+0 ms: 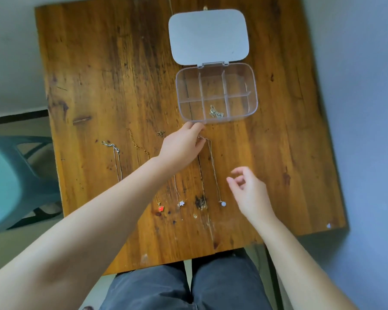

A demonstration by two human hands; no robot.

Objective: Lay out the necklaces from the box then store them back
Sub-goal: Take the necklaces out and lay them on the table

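Item: clear compartment box [216, 92], lid open, far right on wooden counter [99, 74]; one bunched chain [216, 111] in its near middle cell. Four necklaces laid in a row nearer, the rightmost necklace [213, 168] ending in a pale pendant [223, 204]. Left hand [184, 145] pinches that necklace's far clasp end. Right hand [248, 191] hovers loose, holding nothing. Handling, judged: light, limp, tangle-prone; take by clasp or pendant.
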